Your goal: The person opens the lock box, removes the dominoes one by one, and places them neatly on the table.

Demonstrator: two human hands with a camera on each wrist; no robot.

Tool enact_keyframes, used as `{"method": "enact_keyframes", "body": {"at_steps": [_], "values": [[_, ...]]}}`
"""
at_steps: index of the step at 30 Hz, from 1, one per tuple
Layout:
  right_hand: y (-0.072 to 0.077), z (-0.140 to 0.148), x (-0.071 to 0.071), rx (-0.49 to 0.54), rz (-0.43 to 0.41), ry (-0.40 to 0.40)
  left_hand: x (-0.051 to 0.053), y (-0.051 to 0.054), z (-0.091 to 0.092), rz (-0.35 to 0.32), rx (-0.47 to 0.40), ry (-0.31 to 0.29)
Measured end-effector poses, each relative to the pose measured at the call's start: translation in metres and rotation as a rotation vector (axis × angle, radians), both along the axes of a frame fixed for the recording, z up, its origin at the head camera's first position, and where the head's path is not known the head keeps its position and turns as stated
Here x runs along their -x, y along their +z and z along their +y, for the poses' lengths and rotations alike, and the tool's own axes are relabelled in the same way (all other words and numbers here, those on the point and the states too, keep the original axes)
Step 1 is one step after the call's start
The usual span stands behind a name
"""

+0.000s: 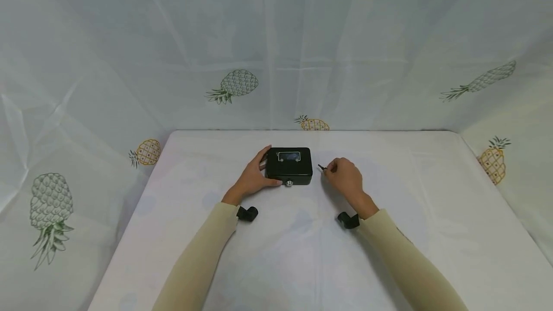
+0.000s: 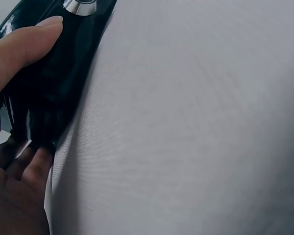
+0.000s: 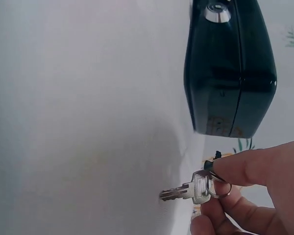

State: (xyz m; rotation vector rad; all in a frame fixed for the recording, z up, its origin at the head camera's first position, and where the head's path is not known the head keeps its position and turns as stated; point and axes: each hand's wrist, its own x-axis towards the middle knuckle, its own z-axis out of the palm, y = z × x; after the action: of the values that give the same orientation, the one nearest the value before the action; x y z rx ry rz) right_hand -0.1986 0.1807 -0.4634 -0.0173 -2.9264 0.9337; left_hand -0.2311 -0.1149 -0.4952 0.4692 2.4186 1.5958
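Observation:
A small black cash box [image 1: 294, 169] lies on the white-covered table, its silver round lock [image 1: 289, 183] facing the person. The left hand [image 1: 255, 176] grips the box's left end. Its thumb lies along the front face near the lock, while the other fingers reach round the left side. To the right of the box, the right hand [image 1: 345, 176] pinches a silver key [image 3: 201, 188] on a metal ring [image 3: 220, 190]. The key's blade points away from the fingertips, apart from the box. A small dark piece also shows at the fingertips in the right wrist view.
A white cloth covers the table [image 1: 276, 263]. Behind and beside it hangs a pale curtain [image 1: 345, 37] printed with pineapples. Each wrist wears a small black camera, the left one [image 1: 247, 213] and the right one [image 1: 348, 220], below the sleeve ends.

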Motion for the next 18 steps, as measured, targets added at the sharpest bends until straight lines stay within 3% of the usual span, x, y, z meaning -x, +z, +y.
{"method": "enact_keyframes", "body": {"at_steps": [18], "values": [[0.008, -0.006, -0.028, -0.021, 0.211, -0.013, 0.003, 0.007, 0.002, -0.069, -0.022, 0.021]]}}
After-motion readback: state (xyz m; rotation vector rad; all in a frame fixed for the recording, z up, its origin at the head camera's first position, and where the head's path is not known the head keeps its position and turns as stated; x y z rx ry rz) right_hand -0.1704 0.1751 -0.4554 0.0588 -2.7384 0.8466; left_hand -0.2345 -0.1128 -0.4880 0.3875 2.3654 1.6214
